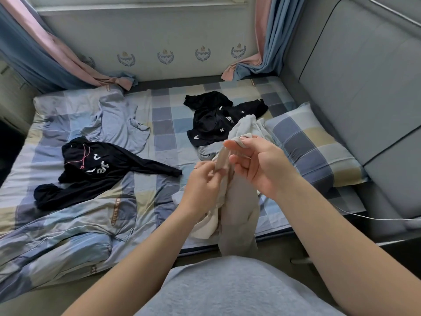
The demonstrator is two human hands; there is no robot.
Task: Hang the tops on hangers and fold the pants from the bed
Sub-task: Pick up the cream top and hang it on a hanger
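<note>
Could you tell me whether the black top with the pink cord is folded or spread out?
Spread out: the black top lies loose on the bed, one sleeve stretched sideways.

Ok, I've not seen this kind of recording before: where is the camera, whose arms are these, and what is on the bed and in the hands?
There is no machine here. One wide-angle camera sits on a person's head and looks forward and down, so the two bare arms coming in from the bottom edge are that person's own. The left hand and the right hand both pinch a pale grey garment, which hangs down from them. On the bed, which has a checked sheet, lie a black long-sleeved top with white print, a heap of black clothes, a light blue garment and a checked pillow. No hanger shows.
</note>
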